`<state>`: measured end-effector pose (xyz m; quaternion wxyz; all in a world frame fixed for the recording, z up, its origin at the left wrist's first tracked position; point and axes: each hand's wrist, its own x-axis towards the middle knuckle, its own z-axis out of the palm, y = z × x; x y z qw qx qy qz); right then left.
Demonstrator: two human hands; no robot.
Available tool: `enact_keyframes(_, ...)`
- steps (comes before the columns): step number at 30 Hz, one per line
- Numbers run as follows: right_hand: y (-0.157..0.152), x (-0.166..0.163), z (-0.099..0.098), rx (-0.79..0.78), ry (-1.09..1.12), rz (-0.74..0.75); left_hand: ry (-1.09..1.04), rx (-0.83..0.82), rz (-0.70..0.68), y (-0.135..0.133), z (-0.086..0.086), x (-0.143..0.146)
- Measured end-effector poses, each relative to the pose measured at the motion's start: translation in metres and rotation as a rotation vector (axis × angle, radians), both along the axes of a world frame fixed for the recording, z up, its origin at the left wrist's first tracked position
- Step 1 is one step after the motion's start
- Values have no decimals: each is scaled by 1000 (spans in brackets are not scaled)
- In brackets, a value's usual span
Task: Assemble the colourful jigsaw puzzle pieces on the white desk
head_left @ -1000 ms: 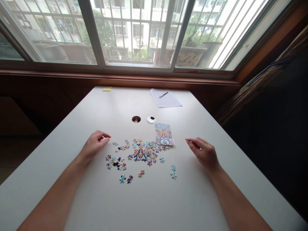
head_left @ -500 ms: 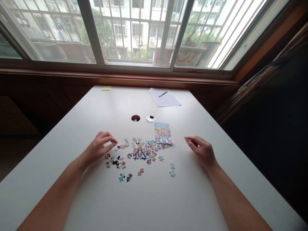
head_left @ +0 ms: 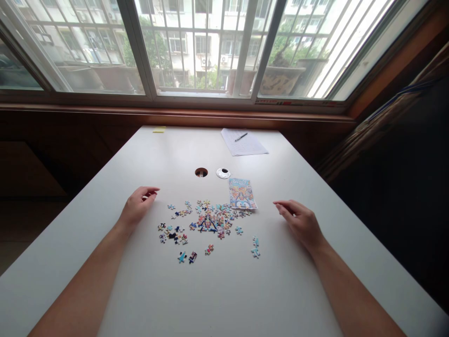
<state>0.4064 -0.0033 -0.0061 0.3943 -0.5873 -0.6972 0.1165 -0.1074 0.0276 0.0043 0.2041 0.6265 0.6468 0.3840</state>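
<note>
My left hand (head_left: 138, 205) is over the table, left of the puzzle pieces. Its fingers stretch out, the thumb a little apart, and nothing shows between them. Closest to it is a light blue jigsaw piece (head_left: 171, 206). A partly joined section of jigsaw (head_left: 208, 223) lies in the middle, ringed by many loose pieces. At its upper right is a small picture sheet (head_left: 242, 194), partly overlapping some pieces. To the right, my right hand (head_left: 301, 223) is held with thumb and index tips close together; anything between them is too small to make out.
Loose jigsaw pieces (head_left: 171, 235) lie at the left, with two more pieces (head_left: 255, 252) near the right. Behind are a round hole (head_left: 201, 172) in the white table (head_left: 175, 299), its loose cover (head_left: 223, 173), and paper (head_left: 247, 146) with a pen (head_left: 241, 137).
My left hand has drawn back to the left, away from the pieces, and its fingers have parted. The light blue piece near it now shows. My right hand has barely moved; the view shifted slightly.
</note>
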Motion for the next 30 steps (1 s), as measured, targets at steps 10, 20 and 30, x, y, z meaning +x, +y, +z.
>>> enact_keyframes(10,1,2,0,-64,2,-1,-34,8,32,5,-8,-4)
enact_keyframes(20,8,4,-1,-145,-35,57,7,4,-24,3,-10,2)
enact_keyframes(30,9,2,2,-138,-61,95,102,-5,-80,1,-8,3)
